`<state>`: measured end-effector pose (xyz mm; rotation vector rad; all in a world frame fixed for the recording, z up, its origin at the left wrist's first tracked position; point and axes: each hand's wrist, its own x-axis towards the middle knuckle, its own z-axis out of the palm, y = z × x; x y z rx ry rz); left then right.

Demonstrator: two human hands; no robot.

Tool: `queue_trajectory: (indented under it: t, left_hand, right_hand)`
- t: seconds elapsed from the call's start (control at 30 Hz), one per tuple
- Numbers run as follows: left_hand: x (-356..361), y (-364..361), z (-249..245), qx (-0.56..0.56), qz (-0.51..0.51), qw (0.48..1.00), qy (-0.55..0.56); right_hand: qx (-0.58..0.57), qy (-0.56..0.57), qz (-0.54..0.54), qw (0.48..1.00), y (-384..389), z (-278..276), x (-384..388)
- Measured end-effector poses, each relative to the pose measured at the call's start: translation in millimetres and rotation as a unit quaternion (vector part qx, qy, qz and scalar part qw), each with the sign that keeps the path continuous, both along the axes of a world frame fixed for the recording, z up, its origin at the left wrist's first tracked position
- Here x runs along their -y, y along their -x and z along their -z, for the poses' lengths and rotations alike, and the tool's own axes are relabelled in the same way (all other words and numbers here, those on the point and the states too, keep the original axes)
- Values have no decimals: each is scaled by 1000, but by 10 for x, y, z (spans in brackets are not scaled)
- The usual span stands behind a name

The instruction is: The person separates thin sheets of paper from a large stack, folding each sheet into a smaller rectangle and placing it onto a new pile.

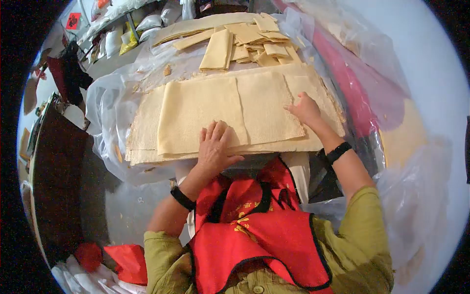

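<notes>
I log 2 hands: left hand (214, 147) flat, open on folded sheet (196, 112); right hand (304, 109) spread on sheet stack (142, 132), gripping nothing.

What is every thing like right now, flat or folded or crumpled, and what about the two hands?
top yellow sheet, lying flat.
stack of sheets, flat, edges ragged.
left hand, open, palm down on the top yellow sheet's near edge.
right hand, open, fingers spread on the sheets.
folded pieces, folded, piled loosely.
plastic cover, crumpled under the stack.
</notes>
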<state>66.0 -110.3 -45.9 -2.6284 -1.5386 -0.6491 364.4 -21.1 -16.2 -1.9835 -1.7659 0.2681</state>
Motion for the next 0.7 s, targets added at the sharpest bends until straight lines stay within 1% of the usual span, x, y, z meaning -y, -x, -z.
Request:
queue_trajectory:
  t: [0.03,0.07,0.1,0.13,0.2,0.23,0.33,0.37,0.43,0.47,0.5,0.53,0.57,0.6,0.63,0.67,0.7]
  left_hand:
    - [-10,-2,31,-2,-6,1000,23]
    - [-13,0,22,0,-1,1000,22]
    - [-10,7,16,3,2,1000,21]
    - [-11,17,11,7,4,1000,21]
    - [-33,39,43,7,7,1000,28]
    - [-37,50,50,7,8,999,31]
    - [53,-71,-4,70,-10,997,-3]
    - [103,-175,-141,57,-24,998,7]
    - [101,-288,-220,170,-1,985,27]
    - [102,-317,-261,226,11,974,34]
    - [120,-330,-333,303,-28,952,32]
    - [48,-245,-217,380,-51,919,91]
    - [-46,-137,-101,453,-71,876,148]
    - [-77,-95,16,604,-48,776,175]
    - [-78,-54,23,738,-23,650,179]
    - [-67,29,42,749,-66,632,189]
    - [-52,164,83,757,-109,612,199]
  right_hand:
    - [1,-25,1,1000,0,77,-28]
    - [-147,35,-16,988,-55,162,-79]
    - [-290,94,-33,952,-137,238,-135]
    - [-424,152,-51,891,-108,183,-131]
    - [-502,133,-41,853,-65,99,-34]
    - [-540,124,-37,832,-3,-25,28]
    - [-560,155,-93,808,162,-283,30]
    - [-557,160,-121,806,269,-386,34]
    - [-549,173,-179,798,592,-607,33]
    - [-535,168,-194,805,795,-707,71]
    - [-520,160,-208,812,1016,-804,135]
    - [-506,151,-222,820,1196,-898,178]
    - [-461,193,-221,838,1324,-982,191]
    - [-513,206,-221,804,1487,-1046,271]
    - [-459,144,-273,833,1609,-990,268]
    - [-403,80,-321,854,1712,-882,234]
    - [-276,-9,-360,891,1816,-705,164]
